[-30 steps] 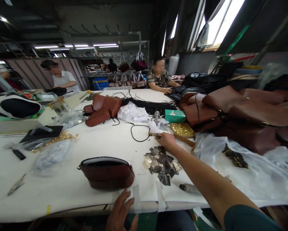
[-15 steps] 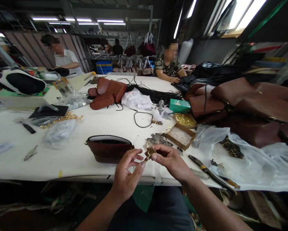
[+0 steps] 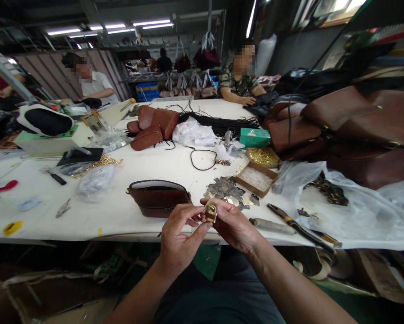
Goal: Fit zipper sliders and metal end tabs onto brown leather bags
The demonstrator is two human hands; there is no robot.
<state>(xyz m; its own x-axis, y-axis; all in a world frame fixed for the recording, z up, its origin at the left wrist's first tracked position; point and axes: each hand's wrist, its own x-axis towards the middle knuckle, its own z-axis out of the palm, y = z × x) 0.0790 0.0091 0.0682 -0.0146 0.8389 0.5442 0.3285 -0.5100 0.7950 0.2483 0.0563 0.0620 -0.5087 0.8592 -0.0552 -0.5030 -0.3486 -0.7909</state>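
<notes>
Pinching a small gold-coloured clasp (image 3: 211,213) from two sides, the left hand (image 3: 181,233) and the right hand (image 3: 238,228) hold it up just above the near edge of a white tabletop (image 3: 112,215). Left thumb and fingers close on its lower left; right thumb and fingers have it by the upper right, a shared fingertip hold that seems suited to so small a fitting and leaves its face in plain sight. Just beyond, a dark red-brown bag (image 3: 158,202) stands upright near the same edge, mouth upward, apparently to keep its inside within reach. Metal plates (image 3: 224,190) lie heaped to its right, likely for quick picking, beside a cardboard box (image 3: 249,187) whose low walls pen in small clear pieces. Toward the near right corner lie pliers (image 3: 289,220), handles pointing at the near edge, probably for an easy grab.
</notes>
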